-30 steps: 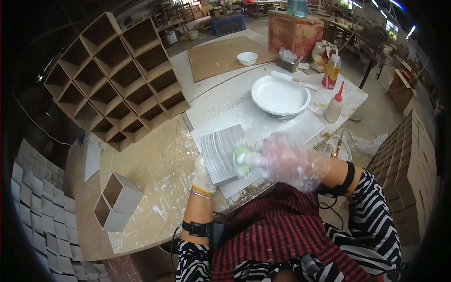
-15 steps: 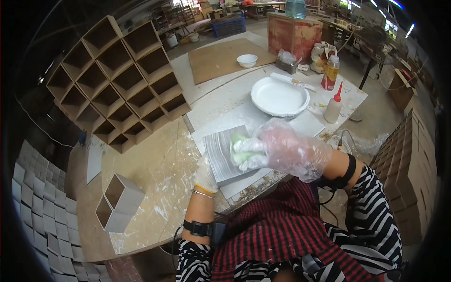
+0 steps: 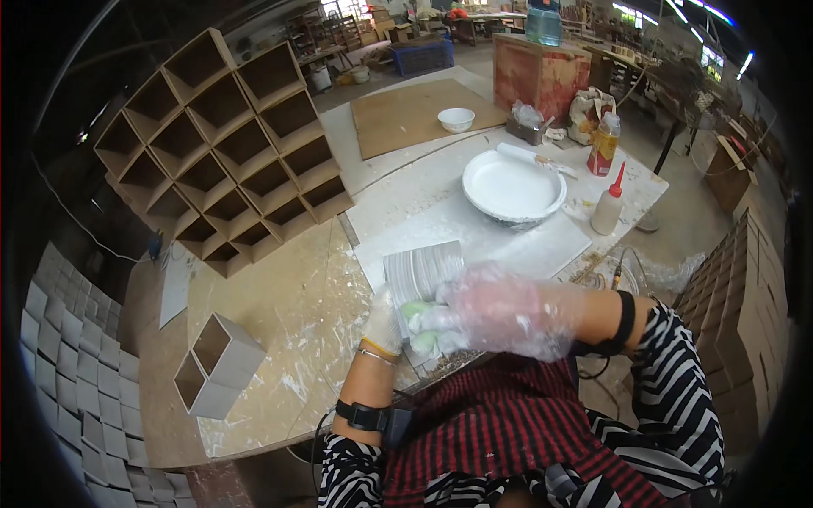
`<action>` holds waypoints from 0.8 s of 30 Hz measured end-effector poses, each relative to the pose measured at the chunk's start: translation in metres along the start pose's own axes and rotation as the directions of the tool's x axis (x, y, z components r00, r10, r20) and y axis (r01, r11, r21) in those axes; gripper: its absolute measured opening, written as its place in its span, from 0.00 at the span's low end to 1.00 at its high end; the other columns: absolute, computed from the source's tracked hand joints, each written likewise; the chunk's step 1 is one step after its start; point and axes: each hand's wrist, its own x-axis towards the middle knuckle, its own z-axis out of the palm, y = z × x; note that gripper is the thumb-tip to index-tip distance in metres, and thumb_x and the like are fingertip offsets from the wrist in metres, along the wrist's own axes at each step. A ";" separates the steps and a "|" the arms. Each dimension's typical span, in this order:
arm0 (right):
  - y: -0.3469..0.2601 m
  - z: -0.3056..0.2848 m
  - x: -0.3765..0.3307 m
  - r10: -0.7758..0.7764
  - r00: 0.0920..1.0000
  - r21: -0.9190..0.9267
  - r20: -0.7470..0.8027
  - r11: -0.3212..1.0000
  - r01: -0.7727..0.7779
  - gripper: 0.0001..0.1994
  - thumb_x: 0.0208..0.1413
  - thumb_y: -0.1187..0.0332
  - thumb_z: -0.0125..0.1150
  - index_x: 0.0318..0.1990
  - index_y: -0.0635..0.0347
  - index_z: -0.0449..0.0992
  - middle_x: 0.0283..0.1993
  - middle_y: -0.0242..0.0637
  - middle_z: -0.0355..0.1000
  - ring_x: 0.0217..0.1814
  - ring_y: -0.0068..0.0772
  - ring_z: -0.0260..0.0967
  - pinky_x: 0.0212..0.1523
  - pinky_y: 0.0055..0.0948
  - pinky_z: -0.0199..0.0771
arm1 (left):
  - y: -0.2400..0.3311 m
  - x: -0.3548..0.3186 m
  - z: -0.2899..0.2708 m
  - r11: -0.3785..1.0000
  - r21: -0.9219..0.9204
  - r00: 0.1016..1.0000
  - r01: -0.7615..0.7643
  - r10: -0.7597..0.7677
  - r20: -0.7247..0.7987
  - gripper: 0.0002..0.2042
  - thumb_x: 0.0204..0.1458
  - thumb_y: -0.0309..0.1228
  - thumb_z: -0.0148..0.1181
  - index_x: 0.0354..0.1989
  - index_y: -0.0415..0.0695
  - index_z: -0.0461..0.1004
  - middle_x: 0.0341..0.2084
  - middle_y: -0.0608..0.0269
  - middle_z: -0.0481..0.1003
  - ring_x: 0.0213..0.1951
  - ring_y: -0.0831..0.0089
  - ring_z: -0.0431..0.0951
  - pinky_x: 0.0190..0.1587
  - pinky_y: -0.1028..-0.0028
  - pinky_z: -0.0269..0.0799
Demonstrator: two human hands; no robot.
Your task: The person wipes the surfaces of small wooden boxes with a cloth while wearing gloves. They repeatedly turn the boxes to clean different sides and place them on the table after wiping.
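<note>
While our left hand [image 3: 383, 322] in its white glove pins the near left corner of the grey ribbed stack of thin boards [image 3: 421, 275] on the glue-spattered surface [image 3: 288, 339], our right hand [image 3: 495, 311], plastic-gloved, grips a green sponge [image 3: 417, 326] against its near edge. We judge the stack light, stiff, slippery; best held by the edges.

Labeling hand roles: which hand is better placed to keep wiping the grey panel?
Right. The right hand already presses a green sponge onto the panel. The left hand only steadies the panel's near edge.
</note>
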 end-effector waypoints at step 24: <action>0.054 -0.020 0.044 0.183 0.950 0.265 -0.251 0.958 -0.115 0.14 0.58 0.66 0.56 0.52 0.48 0.74 0.46 0.37 0.73 0.44 0.37 0.74 0.43 0.37 0.76 | -0.007 -0.012 0.027 0.976 0.217 0.895 -0.021 0.115 -0.430 0.21 0.64 0.41 0.45 0.55 0.38 0.71 0.46 0.55 0.77 0.44 0.65 0.79 0.48 0.66 0.77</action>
